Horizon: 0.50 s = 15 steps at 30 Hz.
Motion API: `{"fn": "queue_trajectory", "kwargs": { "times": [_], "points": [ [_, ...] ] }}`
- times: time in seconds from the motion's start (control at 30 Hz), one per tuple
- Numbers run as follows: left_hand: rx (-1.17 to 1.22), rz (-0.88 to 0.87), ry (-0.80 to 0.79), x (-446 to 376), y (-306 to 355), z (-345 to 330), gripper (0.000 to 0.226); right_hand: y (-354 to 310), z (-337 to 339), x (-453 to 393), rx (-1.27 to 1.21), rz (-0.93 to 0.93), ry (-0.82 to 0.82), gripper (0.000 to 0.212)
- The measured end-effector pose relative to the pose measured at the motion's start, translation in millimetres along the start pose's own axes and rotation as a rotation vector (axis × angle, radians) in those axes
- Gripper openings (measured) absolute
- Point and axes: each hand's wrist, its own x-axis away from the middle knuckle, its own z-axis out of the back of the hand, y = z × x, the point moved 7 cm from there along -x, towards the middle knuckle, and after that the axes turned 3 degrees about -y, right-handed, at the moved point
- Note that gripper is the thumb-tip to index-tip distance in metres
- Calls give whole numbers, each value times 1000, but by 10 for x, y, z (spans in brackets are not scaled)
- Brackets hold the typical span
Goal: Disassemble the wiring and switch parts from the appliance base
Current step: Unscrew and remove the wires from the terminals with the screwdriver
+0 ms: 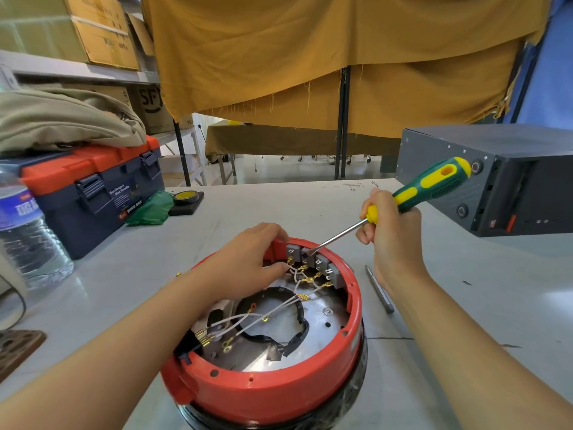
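A round red appliance base (pixel 266 389) lies open-side up on the grey table, in front of me. Inside it, white wires (pixel 273 310) with brass terminals run to a row of grey switch blocks (pixel 322 263) on the far rim. My left hand (pixel 248 262) rests on the base's far left rim, its fingers curled over the edge beside the switches. My right hand (pixel 387 231) grips a green and yellow screwdriver (pixel 428 187), whose blade tip touches the top of one of the grey switch blocks.
A blue and orange toolbox (pixel 93 187) stands at the left with cloth on top, and a water bottle (pixel 28 231) is nearer. A dark grey metal case (pixel 496 178) sits at the right. A metal bit (pixel 379 288) lies right of the base. Black tape roll (pixel 186 198) behind.
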Motion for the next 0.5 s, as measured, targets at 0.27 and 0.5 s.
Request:
{"fn": "queue_trajectory", "kwargs": {
  "times": [0.27,0.5],
  "points": [
    [-174,60,-105,67,-81,68,55,-39,-31,23,51,14,-19,29],
    [-170,-26,-112,67,9,8,55,-98,-20,19,78,69,-24,29]
  ]
}}
